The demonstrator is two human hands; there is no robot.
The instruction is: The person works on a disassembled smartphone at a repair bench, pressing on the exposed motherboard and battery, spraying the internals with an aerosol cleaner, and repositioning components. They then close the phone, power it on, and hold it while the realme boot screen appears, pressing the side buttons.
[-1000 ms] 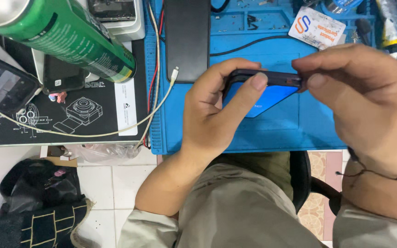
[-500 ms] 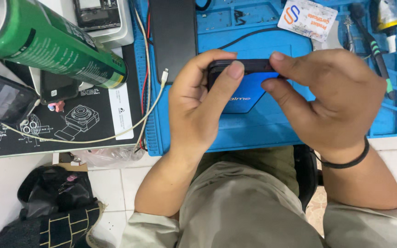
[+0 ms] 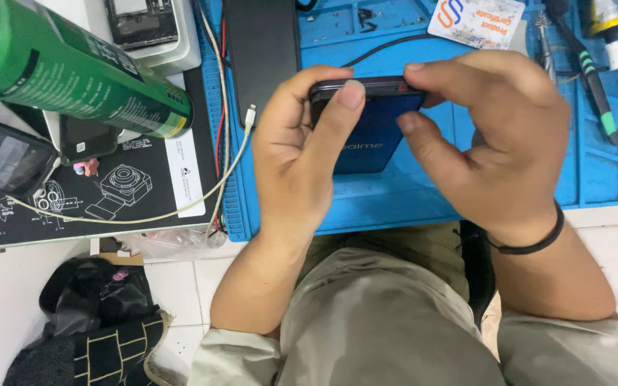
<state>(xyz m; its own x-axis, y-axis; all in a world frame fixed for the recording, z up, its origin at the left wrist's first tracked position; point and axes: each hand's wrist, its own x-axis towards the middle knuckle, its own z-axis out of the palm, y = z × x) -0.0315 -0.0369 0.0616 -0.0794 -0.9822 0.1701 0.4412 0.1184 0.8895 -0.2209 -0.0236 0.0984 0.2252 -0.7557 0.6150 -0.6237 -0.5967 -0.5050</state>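
A dark blue smartphone [image 3: 372, 136] is held back side up over the blue work mat [image 3: 595, 171]. My left hand [image 3: 302, 154] grips its left end, with the thumb pressed on the top edge. My right hand [image 3: 488, 136] clasps the right end, index finger along the top edge and thumb on the back cover. A black band circles my right wrist. Much of the phone is hidden under my fingers.
A green spray can [image 3: 73, 68] lies at the upper left over a black printed mat [image 3: 137, 193]. A white cable [image 3: 202, 186] crosses it. A black slab [image 3: 262, 50], a white card [image 3: 475, 18], tools [image 3: 588, 64] and an opened phone [image 3: 141, 25] lie at the back. A black bag [image 3: 87, 322] sits on the floor.
My hands and the phone have shifted slightly in view, and my right hand has wrapped further over the phone's right end. The phone's back now faces up more flatly.
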